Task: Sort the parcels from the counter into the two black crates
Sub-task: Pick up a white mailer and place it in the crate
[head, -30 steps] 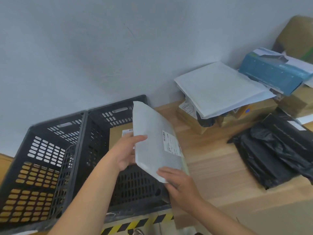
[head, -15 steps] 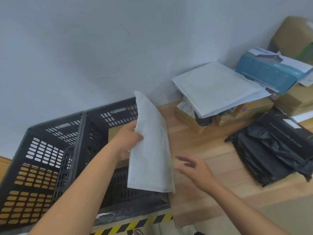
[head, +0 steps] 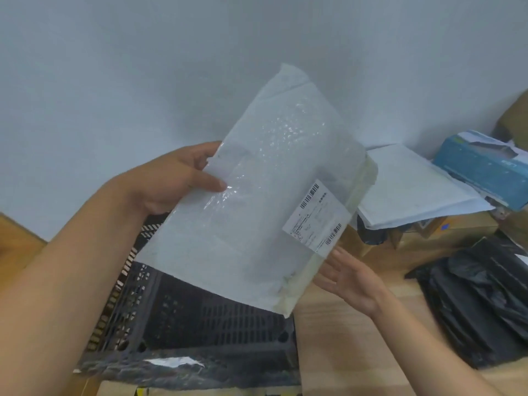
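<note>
Left hand (head: 183, 178) grips the raised white mailer (head: 257, 201); right hand (head: 350, 277) hovers beneath, fingers spread.

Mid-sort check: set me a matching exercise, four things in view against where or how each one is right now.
Things:
1. white bubble mailer
2. right hand
3. black bag
4. blue box

States:
A. lying on the wooden counter, far right
B. open, holding nothing
C. perched on the parcel pile by the wall
D. gripped by the left hand, held up in the air

Pairs: 1-D, 2-B, 3-A, 4-C
</note>
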